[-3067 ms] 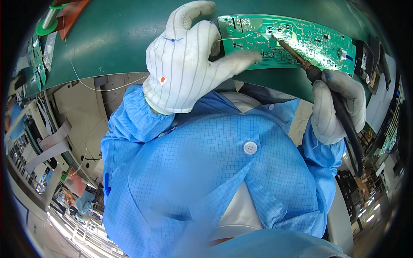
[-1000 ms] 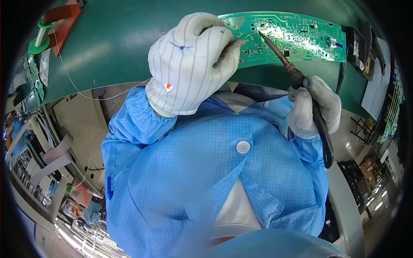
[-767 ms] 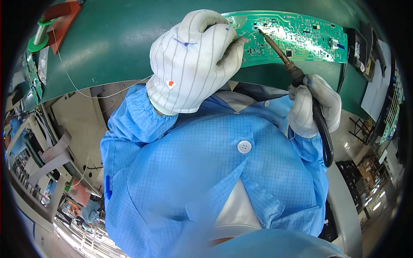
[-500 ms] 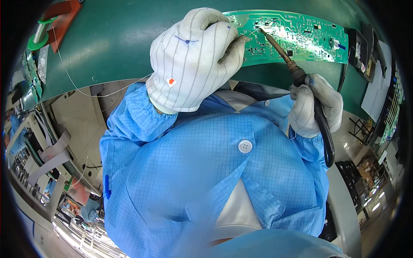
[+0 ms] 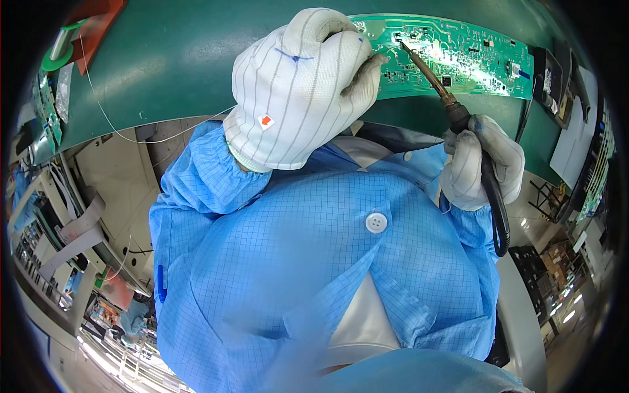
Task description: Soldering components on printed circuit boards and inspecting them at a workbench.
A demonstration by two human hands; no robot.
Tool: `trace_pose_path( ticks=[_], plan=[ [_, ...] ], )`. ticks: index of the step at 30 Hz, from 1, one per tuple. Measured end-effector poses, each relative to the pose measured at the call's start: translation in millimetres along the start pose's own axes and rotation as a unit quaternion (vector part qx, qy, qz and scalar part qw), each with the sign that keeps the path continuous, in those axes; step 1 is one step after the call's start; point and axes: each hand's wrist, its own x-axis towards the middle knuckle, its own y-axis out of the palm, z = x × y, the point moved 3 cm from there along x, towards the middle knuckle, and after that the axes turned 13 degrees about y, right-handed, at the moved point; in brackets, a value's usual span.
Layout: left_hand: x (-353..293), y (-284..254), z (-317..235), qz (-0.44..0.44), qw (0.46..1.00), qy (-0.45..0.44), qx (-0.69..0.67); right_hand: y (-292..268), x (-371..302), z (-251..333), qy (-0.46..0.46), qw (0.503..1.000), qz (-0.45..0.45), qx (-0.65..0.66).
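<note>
At the far left, narrow green circuit boards (image 5: 47, 108) are seen beside a strip of clear plastic (image 5: 64, 92). Next to these, a metal spool with round green flanges (image 5: 61, 47) is held on an orange-red stand (image 5: 101, 29) at the edge of the green worktop (image 5: 177, 59). From the spool, a thin pale wire (image 5: 147, 142) is hung in a loose curve past the worktop's near edge and led to the left hand (image 5: 301, 92). That hand is covered by a white, grey-striped glove and curled narrow, with the wire held in it; the fingertips are partly hidden. Beside it, a long green printed circuit board (image 5: 488, 62) is laid flat on the worktop, its left end partly covered by the glove. A soldering iron with a brown metal shaft and black handle (image 5: 429, 73) is pointed at the board's left part, its tip at the components. The handle is gripped by the right hand (image 5: 485, 164), likewise gloved. Farther right, a black tray (image 5: 547, 85) is placed beside the board.
</note>
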Motion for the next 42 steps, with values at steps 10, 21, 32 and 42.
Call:
trace_pose_path(
  ticks=[10,21,32,42],
  plan=[
    [-5,-5,4,-0.011,1.000,-0.005,-0.004,-3,3,9,0.117,0.988,-0.048,0.087],
    [1,-31,-2,0.112,0.993,-0.026,0.027,9,21,19,-0.089,0.986,0.119,0.072],
    [5,-23,-1,0.094,0.995,-0.026,-0.004,9,16,14,-0.051,0.993,0.085,0.060],
    [-22,16,17,-0.400,0.897,0.173,-0.067,11,19,17,-0.055,0.993,0.094,0.055]
  ],
)
